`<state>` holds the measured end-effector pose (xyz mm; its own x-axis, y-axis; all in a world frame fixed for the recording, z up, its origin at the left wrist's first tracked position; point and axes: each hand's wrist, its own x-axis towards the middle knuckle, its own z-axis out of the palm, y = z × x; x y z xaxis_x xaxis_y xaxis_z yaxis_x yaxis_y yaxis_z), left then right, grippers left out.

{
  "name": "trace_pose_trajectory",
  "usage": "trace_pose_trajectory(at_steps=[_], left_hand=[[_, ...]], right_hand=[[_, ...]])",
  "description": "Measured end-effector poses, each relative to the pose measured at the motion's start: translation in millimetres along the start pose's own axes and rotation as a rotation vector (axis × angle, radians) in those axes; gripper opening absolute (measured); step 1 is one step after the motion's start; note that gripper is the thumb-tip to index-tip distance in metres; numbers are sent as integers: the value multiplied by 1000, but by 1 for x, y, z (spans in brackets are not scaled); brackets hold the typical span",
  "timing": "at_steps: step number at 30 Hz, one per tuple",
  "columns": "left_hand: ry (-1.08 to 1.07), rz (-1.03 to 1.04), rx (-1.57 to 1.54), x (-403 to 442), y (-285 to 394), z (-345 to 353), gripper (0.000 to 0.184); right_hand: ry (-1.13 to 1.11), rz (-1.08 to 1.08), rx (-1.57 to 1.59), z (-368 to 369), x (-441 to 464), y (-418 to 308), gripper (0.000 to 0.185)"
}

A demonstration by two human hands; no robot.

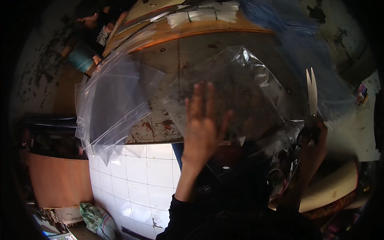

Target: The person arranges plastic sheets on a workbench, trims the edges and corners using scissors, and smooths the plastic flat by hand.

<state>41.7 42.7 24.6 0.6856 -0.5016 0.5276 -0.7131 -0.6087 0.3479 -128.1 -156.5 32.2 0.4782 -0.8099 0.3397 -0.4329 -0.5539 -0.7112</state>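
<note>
My left hand point(203, 130) has its fingers spread over a clear plastic sheet point(248, 86) on the dark, scratched tabletop point(160, 56). Scissors point(312, 90) point upward in my right hand point(314, 146), their blades slightly apart. Crumpled clear plastic point(286, 138) lies beside the scissors, against my right hand. To the left of my left hand, a fanned stack of clear plastic sheets point(116, 98) overhangs the table's near edge.
Bundled plastic strips point(202, 16) rest on a wooden board point(160, 42) at the back. Bluish plastic point(280, 18) covers the back right. A person point(96, 24) is at the upper left near a teal container point(80, 58). White tiles point(136, 172) show below.
</note>
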Motion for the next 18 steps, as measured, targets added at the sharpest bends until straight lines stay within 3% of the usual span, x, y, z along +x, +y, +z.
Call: trace_pose_trajectory(at_steps=[1, 2, 4, 6, 9, 14, 16, 18], left_hand=[[50, -216, 50, 0, -24, -10, 55], [100, -298, 146, -4, -49, -19, 52], [112, -245, 303, -10, -82, -33, 40], [113, -254, 81, -11, -84, -32, 30], [151, -350, 60, -10, -77, -20, 22], [161, -370, 4, -8, -77, -16, 17], [163, -373, 1, -8, -78, -15, 19], [141, -383, 27, -8, -76, -15, 20]], right_hand=[[54, -98, 2, 4, 5, 3, 50], [49, -96, 5, 7, 10, -1, 50], [92, -252, -47, 16, 23, -13, 49], [96, -238, -85, 31, 38, -21, 49], [171, -446, -109, 62, 66, -38, 46], [100, -357, -195, 94, 87, -63, 43], [161, -490, -207, 104, 85, -66, 44], [112, -439, -233, 105, 75, -81, 46]])
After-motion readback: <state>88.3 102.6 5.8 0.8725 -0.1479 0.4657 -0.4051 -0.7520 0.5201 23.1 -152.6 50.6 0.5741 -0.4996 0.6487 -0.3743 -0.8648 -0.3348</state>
